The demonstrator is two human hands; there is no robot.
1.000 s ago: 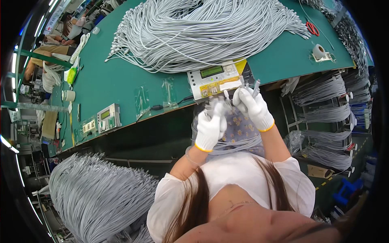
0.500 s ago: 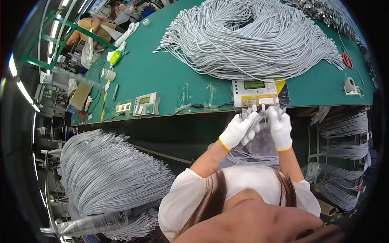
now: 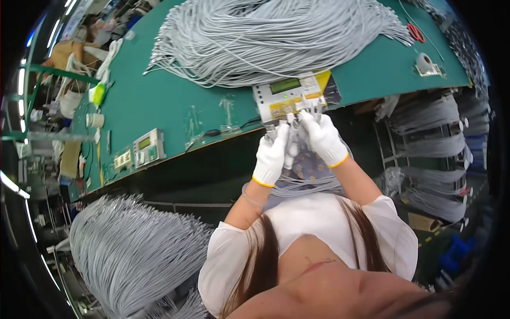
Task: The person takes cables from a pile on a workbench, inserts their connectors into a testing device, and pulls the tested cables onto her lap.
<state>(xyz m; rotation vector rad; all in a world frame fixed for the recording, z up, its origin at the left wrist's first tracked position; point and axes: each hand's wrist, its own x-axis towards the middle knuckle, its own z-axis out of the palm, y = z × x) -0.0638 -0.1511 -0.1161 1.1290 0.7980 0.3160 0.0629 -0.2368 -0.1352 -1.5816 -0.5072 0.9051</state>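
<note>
My gloved left hand (image 3: 271, 155) is closed around grey cables, and several connector ends stick up past its fingers. Beside it, my gloved right hand (image 3: 323, 137) pinches a grey cable's connector at the front edge of a white cable tester (image 3: 265, 100) with a small screen and yellow tape. Whether a connector sits in a socket cannot be made out. Lengths of grey cable (image 3: 305, 185) hang below my hands across my lap. Behind the tester lies a large heap of grey cables (image 3: 255, 45) on the green table (image 3: 143, 101).
A second tester (image 3: 149, 148) stands further left by the table edge. Red scissors (image 3: 415, 33) and a tape roll (image 3: 424, 63) lie to the right. Cable bundles hang at lower left (image 3: 133, 250) and on a right-hand rack (image 3: 430, 146). Another person (image 3: 69, 53) works at far left.
The view has shifted and tilted, so the table and tester appear further left. My right hand has come up to the tester's front edge, while my left still holds the cables.
</note>
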